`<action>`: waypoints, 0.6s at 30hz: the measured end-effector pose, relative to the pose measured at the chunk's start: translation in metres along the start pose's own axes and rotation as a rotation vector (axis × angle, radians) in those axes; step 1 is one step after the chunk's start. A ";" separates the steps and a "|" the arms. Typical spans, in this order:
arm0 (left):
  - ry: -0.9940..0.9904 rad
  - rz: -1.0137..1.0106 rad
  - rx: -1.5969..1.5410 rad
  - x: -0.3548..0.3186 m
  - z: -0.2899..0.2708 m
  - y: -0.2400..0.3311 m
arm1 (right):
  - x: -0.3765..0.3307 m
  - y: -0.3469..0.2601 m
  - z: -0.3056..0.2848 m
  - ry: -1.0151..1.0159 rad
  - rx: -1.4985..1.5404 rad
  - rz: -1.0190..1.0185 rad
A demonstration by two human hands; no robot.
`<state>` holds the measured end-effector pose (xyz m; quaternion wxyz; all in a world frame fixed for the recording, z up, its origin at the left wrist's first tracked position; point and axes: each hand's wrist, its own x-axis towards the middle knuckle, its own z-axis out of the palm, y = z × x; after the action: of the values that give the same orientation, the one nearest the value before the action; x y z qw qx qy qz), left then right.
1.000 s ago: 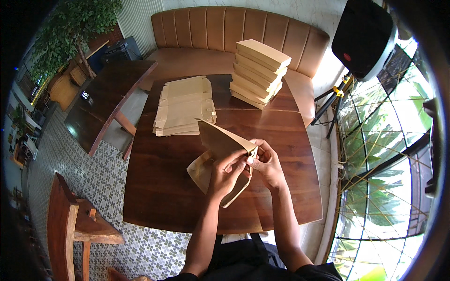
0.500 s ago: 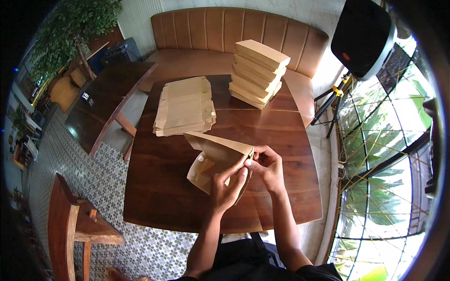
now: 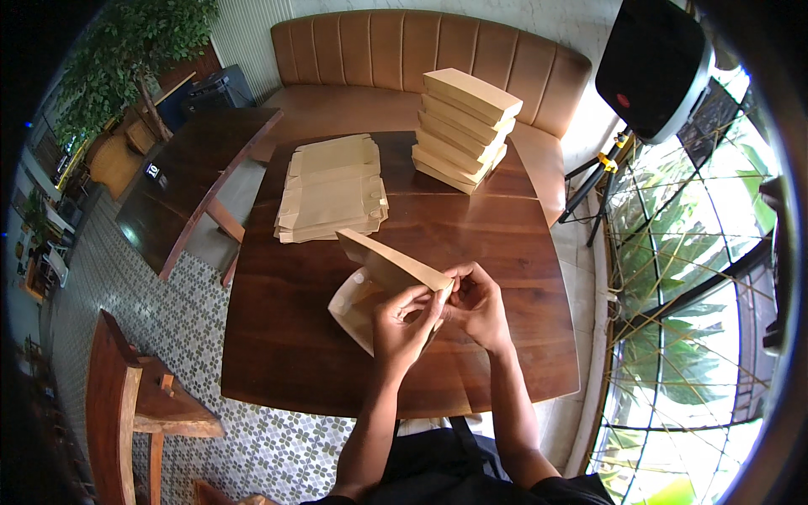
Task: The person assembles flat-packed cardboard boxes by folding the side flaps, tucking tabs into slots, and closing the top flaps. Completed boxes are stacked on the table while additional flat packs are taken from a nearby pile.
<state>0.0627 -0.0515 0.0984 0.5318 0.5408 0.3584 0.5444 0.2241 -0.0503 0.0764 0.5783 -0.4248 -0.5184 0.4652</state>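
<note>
A brown cardboard box (image 3: 394,268) stands partly folded on the dark wooden table, its lid raised at a slant. Its open base (image 3: 345,308) lies to the left, partly behind my left hand. My left hand (image 3: 401,326) pinches the box near the right corner of the lid, thumb pointing up. On the same corner, my right hand (image 3: 478,308) has its fingers bent and closed on the cardboard. The exact flap between the fingertips is hidden.
Flat unfolded cardboard sheets (image 3: 330,192) lie piled at the table's far left. Several folded boxes (image 3: 465,130) are stacked at the far right. A brown padded bench (image 3: 353,105) runs behind the table (image 3: 282,337); a wooden chair (image 3: 114,404) stands at the left.
The lid has tipped more upright and now shows less of its face. Both hands have shifted slightly around the same corner, the left thumb rising toward it.
</note>
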 end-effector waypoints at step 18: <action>-0.051 0.054 0.435 0.000 -0.026 -0.008 | 0.043 -0.047 0.000 -0.129 -0.819 -0.316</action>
<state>0.0388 -0.0457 0.0864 0.3967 0.6658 0.4394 0.4542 0.2296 -0.0182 0.1309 0.3927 -0.5046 -0.7535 0.1531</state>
